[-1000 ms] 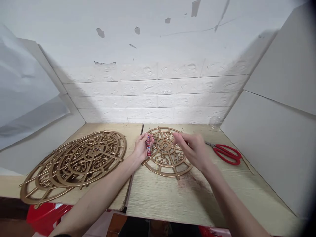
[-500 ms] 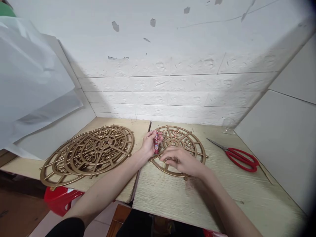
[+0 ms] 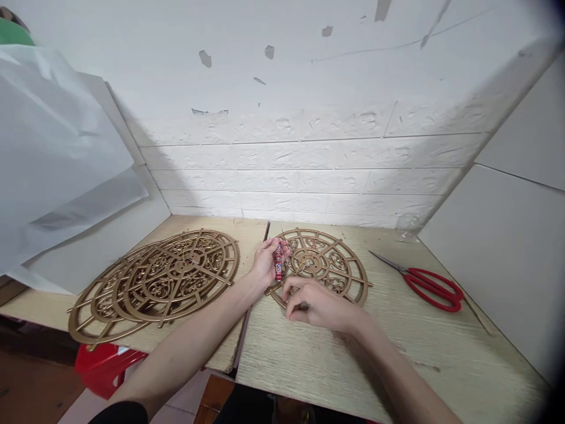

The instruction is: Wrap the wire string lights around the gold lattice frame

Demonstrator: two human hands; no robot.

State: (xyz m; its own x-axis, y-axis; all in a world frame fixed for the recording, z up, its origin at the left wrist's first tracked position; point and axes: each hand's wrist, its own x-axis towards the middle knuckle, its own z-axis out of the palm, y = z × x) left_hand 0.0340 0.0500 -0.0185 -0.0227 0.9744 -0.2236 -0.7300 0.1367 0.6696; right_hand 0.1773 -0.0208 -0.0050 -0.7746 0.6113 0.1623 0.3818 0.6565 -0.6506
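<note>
My left hand [image 3: 266, 262] is closed around a small red cylinder with a blue and white pattern [image 3: 278, 262], held nearly upright. A thin dark strand [image 3: 285, 242] stands beside the cylinder's upper end. My right hand [image 3: 309, 301] has its thumb and fingers drawn together in a pinch; anything between the fingertips is too small to make out. Under both hands lies a round gold openwork disc [image 3: 364, 277] with scrolls and spokes. A thin yellow cord [image 3: 303, 267] runs near its centre, towards my right hand.
Several similar gold discs [image 3: 165, 321] lie overlapped on the left board. Red-handled scissors [image 3: 435, 290] rest at the right, near a clear glass or plastic object [image 3: 408, 228]. A gap [image 3: 242, 341] separates the boards. White sheets [image 3: 57, 165] hang at left; a red stool [image 3: 99, 368] stands below.
My right hand has moved slightly down towards me, away from the disc's centre. My left hand keeps the cylinder in nearly the same place. The view has tilted a little.
</note>
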